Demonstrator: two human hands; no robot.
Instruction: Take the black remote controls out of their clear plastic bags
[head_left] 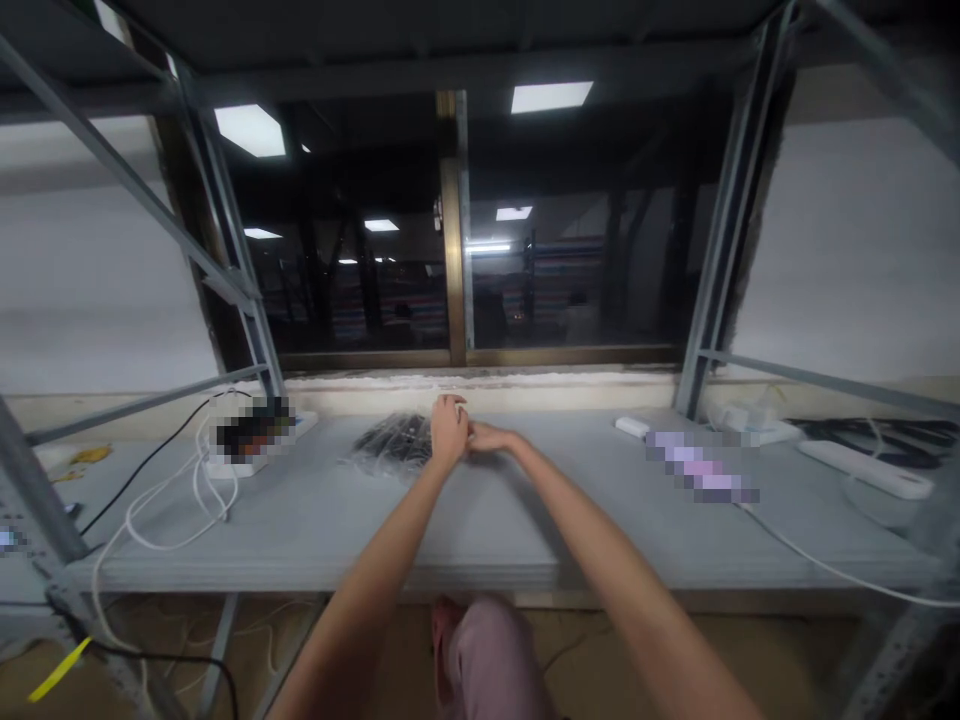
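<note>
My left hand point(449, 428) is raised just above the grey shelf, its fingers curled inward. My right hand point(488, 438) meets it from the right, fingers closed and partly hidden behind the left hand. The two hands touch each other, and whatever lies between the fingers is too small or too covered to make out. Right beside my left hand, a clear plastic bag point(394, 443) with dark contents lies on the shelf. Its right end passes behind my left hand and wrist.
On the left stands a white box-like item point(247, 466), its top blurred, with a looped white cable point(161, 545). To the right lie a blurred purple item point(694, 468), a white plug point(631, 428) and a white power strip point(866, 470). Metal posts point(709, 290) frame the shelf before a window.
</note>
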